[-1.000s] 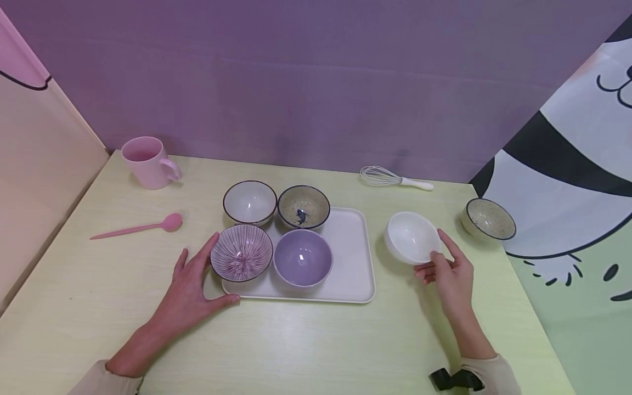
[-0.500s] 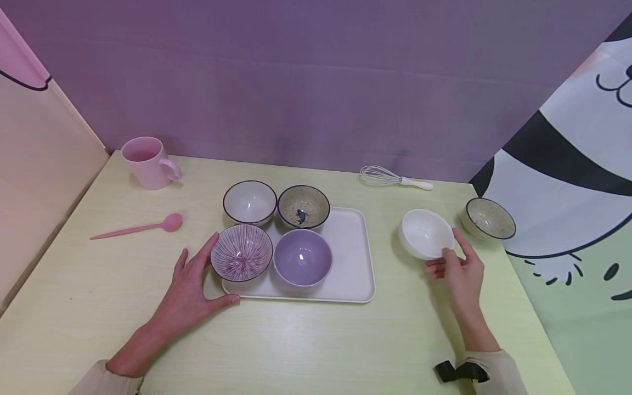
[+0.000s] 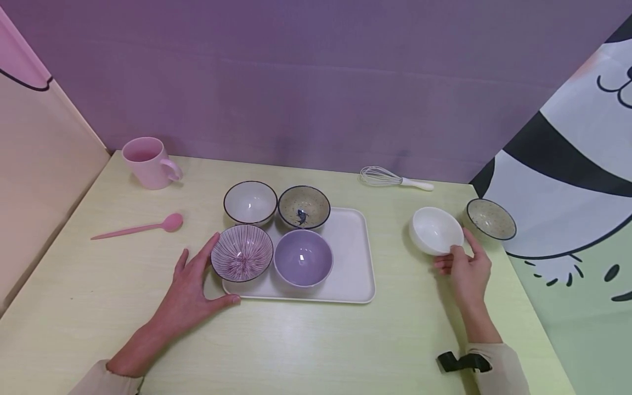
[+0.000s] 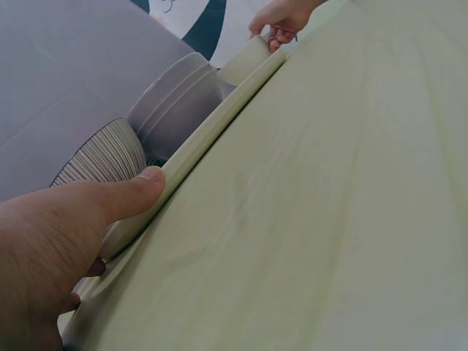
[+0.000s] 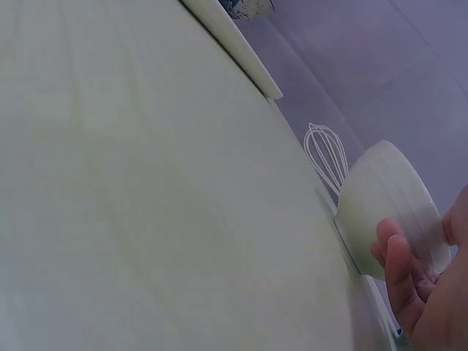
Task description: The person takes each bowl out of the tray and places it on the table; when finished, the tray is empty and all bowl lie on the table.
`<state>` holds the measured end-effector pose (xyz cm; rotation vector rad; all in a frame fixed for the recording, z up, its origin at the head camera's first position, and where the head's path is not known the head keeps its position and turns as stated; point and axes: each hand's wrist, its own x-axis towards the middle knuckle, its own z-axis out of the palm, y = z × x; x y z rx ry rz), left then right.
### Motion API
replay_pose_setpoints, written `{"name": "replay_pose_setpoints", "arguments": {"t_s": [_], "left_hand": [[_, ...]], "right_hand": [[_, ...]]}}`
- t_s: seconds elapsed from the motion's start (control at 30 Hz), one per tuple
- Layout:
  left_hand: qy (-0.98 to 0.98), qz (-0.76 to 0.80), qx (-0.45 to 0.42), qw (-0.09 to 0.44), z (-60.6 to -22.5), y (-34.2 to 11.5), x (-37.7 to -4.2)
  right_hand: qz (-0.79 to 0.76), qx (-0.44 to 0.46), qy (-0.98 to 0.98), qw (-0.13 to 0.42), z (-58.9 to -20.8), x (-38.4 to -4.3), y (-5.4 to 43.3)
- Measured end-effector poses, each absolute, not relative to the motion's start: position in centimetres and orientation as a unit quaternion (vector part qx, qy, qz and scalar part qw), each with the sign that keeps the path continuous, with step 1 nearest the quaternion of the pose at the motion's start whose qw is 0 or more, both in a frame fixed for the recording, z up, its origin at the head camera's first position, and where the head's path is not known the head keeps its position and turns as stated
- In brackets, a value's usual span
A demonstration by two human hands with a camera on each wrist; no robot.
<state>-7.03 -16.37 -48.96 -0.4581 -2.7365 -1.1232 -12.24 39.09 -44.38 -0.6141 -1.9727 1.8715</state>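
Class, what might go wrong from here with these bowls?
The plain white bowl could slip, since the right grip pinches it at one side only. It might also knock the speckled bowl close by on its right. The striped bowl and purple bowl sit nearly rim to rim on the tray, so a nudge from the left grip might make them clash.

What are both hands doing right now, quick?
Left hand: open, fingers spread at the corner of the white tray.
Right hand: closed, holding the plain white bowl by its rim.
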Motion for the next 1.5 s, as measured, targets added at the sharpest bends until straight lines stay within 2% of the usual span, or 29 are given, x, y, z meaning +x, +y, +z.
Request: {"name": "replay_pose_setpoints", "arguments": {"t_s": [1.5], "left_hand": [[-0.911,-0.376,-0.152,0.073,-48.9,-16.3,-7.0]], "right_hand": [[0.661,-0.226,-0.68,0.222,-44.7,-15.5,40.8]]}}
